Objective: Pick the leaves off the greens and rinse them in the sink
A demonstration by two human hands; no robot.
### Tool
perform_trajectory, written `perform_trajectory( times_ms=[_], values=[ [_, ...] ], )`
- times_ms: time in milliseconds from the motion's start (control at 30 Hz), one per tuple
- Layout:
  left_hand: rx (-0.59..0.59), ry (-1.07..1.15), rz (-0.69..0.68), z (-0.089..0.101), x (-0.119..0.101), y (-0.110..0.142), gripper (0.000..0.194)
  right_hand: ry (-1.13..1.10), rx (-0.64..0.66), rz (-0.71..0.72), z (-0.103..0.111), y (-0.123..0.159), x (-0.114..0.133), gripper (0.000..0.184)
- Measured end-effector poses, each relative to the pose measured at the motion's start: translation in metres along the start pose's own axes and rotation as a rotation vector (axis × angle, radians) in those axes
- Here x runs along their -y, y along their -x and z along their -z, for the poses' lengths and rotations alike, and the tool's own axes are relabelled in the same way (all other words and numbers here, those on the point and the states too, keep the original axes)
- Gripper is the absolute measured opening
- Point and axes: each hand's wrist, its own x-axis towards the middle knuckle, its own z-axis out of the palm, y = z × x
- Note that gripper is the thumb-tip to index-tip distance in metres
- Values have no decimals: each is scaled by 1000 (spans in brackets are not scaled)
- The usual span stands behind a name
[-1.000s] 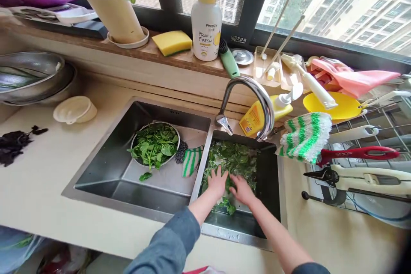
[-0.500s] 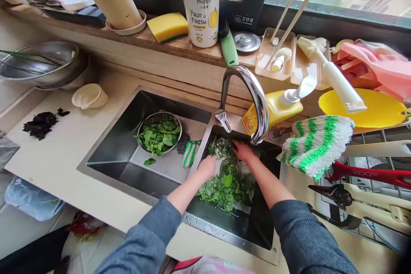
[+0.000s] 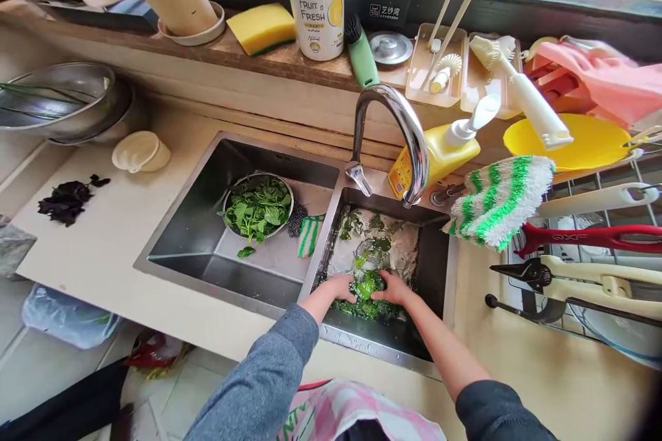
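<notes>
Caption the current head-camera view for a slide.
Left hand and right hand flank wet leafy greens in the smaller sink basin, beside a larger basin holding a bowl of green leaves.

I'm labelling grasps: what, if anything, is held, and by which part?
The left hand and right hand flank a wet, green, leafy clump in the dark, rectangular metal basin; whether either grips it, and where, can't be told.

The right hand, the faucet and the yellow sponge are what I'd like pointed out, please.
Right hand [image 3: 396, 289]: head view, on its back.
Faucet [image 3: 416, 138]: head view, on the curved spout.
Yellow sponge [image 3: 261, 26]: head view, on its yellow face.
</notes>
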Motion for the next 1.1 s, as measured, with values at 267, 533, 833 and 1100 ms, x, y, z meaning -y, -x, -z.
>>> perform_trajectory(
  times_ms=[267, 533, 833, 1100],
  values=[
    [-156, 269, -14, -8, 1, 18, 15, -229, 2, 62, -22, 30, 2, 15],
    [-318, 1012, -218, 2, 3, 65, 22, -684, -224, 89, -1, 67, -16, 27],
    [-421, 1093, -373, -15, -11, 84, 24, -208, -396, 133, -6, 87, 20, 39],
    [-311, 328, -384, -4, -8, 95, 15, -210, -416, 161, -5, 29, 62, 42]
  ],
)
